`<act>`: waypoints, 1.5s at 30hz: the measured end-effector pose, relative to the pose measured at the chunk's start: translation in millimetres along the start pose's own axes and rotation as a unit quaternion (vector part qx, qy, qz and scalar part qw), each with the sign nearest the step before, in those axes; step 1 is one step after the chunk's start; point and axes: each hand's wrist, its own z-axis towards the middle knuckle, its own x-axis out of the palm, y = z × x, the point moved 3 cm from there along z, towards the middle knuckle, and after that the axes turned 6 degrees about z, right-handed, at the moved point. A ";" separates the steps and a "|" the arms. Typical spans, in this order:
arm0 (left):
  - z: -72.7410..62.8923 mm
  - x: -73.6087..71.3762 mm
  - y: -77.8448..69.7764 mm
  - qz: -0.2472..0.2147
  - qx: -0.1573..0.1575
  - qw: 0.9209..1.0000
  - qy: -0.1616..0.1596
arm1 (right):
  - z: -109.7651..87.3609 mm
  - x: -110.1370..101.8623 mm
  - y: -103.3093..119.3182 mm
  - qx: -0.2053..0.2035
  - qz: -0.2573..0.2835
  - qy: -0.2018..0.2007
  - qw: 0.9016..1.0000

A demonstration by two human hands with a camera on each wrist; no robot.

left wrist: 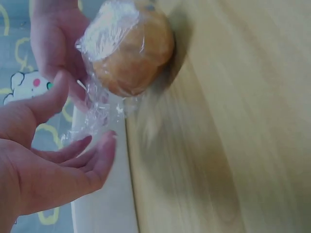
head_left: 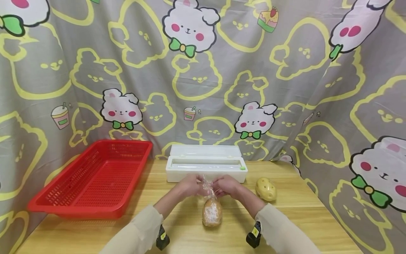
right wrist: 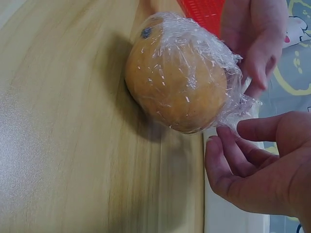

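Observation:
A rounded orange-brown item (head_left: 212, 213), fruit-like with a dark mark at one end, is wrapped in clear cling film on the table. Its film gathers into a twisted tail (head_left: 207, 185) on the far side. My right hand (right wrist: 257, 165) pinches this tail between thumb and fingertips. On the tail's other side, my left hand (left wrist: 53, 150) has its thumb and loosely bent fingers spread apart, close to the film. Just beyond both hands stands a white cling film dispenser (head_left: 206, 175), lid raised, with a green slider at its right end.
A red plastic basket (head_left: 118, 208) sits at the table's left. Right of the hands lies a yellow potato-like item (head_left: 266, 189) with brown spots. A patterned curtain (head_left: 196, 130) hangs behind the wooden table (head_left: 304, 211) and along its sides.

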 end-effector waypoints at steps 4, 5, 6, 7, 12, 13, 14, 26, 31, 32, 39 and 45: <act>-11.7 7.1 0.5 0.020 -0.012 0.999 0.034 | 0.5 -1.2 -0.6 0.002 0.001 -0.001 1.000; -13.7 9.2 1.2 0.021 -0.014 0.999 0.036 | 0.2 -1.1 -0.5 0.003 0.002 -0.002 1.000; -15.0 11.1 2.1 0.022 -0.014 0.999 0.035 | -0.5 -0.9 -0.1 0.005 0.002 -0.003 1.000; -15.9 12.9 3.0 0.024 -0.013 0.999 0.030 | -1.3 -0.7 0.3 0.005 0.002 -0.002 1.000; -17.2 17.3 5.2 0.029 -0.011 1.000 0.004 | -4.5 1.0 1.9 0.009 -0.004 0.009 1.000; -17.3 17.6 4.6 0.030 -0.009 1.000 0.001 | -4.5 1.0 1.9 0.008 -0.007 0.010 1.000; -17.5 17.6 3.6 0.030 -0.006 1.000 -0.001 | -4.5 1.1 1.8 0.007 -0.009 0.010 1.000; -13.2 18.5 4.4 0.061 0.006 0.998 -0.017 | -6.4 3.8 6.1 -0.009 -0.012 -0.033 0.999; -12.3 19.5 7.8 0.034 0.005 0.999 0.003 | -10.0 4.1 12.2 -0.029 -0.024 -0.030 0.999; -12.6 19.6 8.2 0.028 0.005 1.000 0.005 | -10.9 4.6 13.3 -0.034 -0.030 -0.030 0.999; -14.0 20.6 9.7 0.034 0.024 0.999 0.006 | -19.6 4.1 16.2 -0.058 -0.021 -0.034 0.998; -12.8 24.0 10.7 0.071 0.035 0.997 -0.003 | -26.7 3.1 14.2 -0.059 -0.025 -0.027 0.998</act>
